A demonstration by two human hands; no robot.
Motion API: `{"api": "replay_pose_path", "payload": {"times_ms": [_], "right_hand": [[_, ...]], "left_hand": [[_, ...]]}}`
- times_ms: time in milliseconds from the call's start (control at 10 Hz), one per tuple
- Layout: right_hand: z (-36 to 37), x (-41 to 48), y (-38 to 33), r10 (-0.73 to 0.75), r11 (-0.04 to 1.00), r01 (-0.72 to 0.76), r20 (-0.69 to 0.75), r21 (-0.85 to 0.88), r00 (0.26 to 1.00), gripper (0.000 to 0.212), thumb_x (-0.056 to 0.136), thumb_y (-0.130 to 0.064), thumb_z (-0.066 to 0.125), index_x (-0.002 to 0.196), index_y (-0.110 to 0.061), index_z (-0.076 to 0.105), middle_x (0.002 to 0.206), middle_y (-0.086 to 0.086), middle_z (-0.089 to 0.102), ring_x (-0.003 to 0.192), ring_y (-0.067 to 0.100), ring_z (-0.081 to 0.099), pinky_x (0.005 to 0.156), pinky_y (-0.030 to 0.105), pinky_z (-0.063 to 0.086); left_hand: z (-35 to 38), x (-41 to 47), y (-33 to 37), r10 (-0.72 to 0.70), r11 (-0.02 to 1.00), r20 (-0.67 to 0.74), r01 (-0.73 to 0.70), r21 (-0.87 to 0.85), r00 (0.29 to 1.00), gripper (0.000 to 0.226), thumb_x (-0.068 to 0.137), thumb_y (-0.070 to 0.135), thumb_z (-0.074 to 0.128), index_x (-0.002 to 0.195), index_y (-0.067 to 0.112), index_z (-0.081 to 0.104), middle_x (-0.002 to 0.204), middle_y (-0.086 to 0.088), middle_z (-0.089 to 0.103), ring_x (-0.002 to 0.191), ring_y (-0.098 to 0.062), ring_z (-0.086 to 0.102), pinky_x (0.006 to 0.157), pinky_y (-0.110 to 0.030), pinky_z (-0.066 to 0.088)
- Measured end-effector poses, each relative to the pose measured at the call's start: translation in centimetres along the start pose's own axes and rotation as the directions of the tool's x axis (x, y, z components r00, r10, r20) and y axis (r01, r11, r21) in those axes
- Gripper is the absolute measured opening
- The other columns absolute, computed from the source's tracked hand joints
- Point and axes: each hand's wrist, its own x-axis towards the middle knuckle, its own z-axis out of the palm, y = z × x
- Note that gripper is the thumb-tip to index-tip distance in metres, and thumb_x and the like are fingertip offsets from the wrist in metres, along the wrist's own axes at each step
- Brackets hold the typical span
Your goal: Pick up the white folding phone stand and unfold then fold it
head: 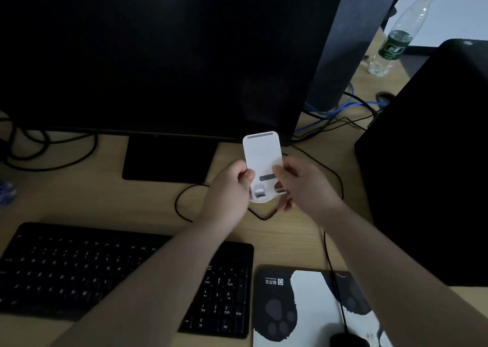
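The white folding phone stand [261, 154] is held up above the wooden desk, in front of the monitor's lower edge. Its flat back plate points away from me, with a grey strip at the top and another near the bottom. My left hand [228, 188] grips its lower left edge with thumb on the front. My right hand [303, 183] pinches its lower right side, fingers curled under the base. The stand's rounded foot with a small grey hinge shows between the two hands.
A dark monitor [158, 56] and its base [169, 159] stand just behind. A black keyboard [105, 275] lies near left, a paw-print mouse pad [303, 307] and mouse [346, 340] near right. A black box [427, 175] stands right, a plastic bottle [396, 37] beyond. Cables cross the desk.
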Motion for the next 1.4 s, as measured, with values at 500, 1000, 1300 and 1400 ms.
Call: {"api": "replay_pose_path", "payload": {"times_ms": [500,1000,1300,1400], "right_hand": [[0.1,-0.3,0.4,0.002,0.999,-0.002,0.005,0.041,1.000,0.016,0.104,-0.023,0.054,0.097,-0.014,0.066,0.086,0.009,0.071,0.051,0.025,0.066,0.049,0.033,0.055],[1.8,-1.0,0.9,-0.033,0.997,0.038,-0.065,0.071,0.997,0.019,0.104,-0.025,0.052,0.096,-0.012,0.062,0.088,0.013,0.072,0.053,0.030,0.072,0.048,0.034,0.058],[0.0,-2.4,-0.2,-0.271,0.953,0.209,-0.304,-0.220,0.913,0.019,0.097,-0.035,0.061,0.099,-0.016,0.061,0.094,-0.003,0.064,0.081,0.014,0.062,0.063,0.027,0.047],[-0.7,-4.0,-2.0,-0.255,0.967,0.241,-0.284,-0.087,0.924,0.018,0.097,-0.033,0.062,0.094,-0.016,0.061,0.085,-0.007,0.064,0.074,0.008,0.058,0.061,0.023,0.043]], "left_hand": [[0.3,-0.2,-0.1,0.008,0.999,-0.029,-0.006,0.047,1.000,0.028,0.108,0.029,0.046,0.082,0.022,0.054,0.073,0.004,0.062,0.058,-0.005,0.056,0.046,-0.014,0.034],[-1.4,1.1,-0.6,0.044,0.984,0.008,-0.045,0.174,0.999,0.024,0.105,0.037,0.046,0.098,0.022,0.063,0.082,-0.007,0.074,0.080,-0.031,0.074,0.077,-0.055,0.060],[-3.2,-0.5,0.8,0.068,0.993,-0.137,-0.053,0.109,0.988,0.028,0.101,0.037,0.057,0.119,0.018,0.065,0.097,0.010,0.067,0.090,-0.015,0.070,0.080,-0.033,0.057],[-3.7,-2.1,2.2,-0.106,0.968,-0.116,0.076,-0.237,0.988,0.033,0.101,0.037,0.058,0.125,0.014,0.062,0.109,-0.004,0.073,0.091,-0.021,0.075,0.086,-0.043,0.063]]}}
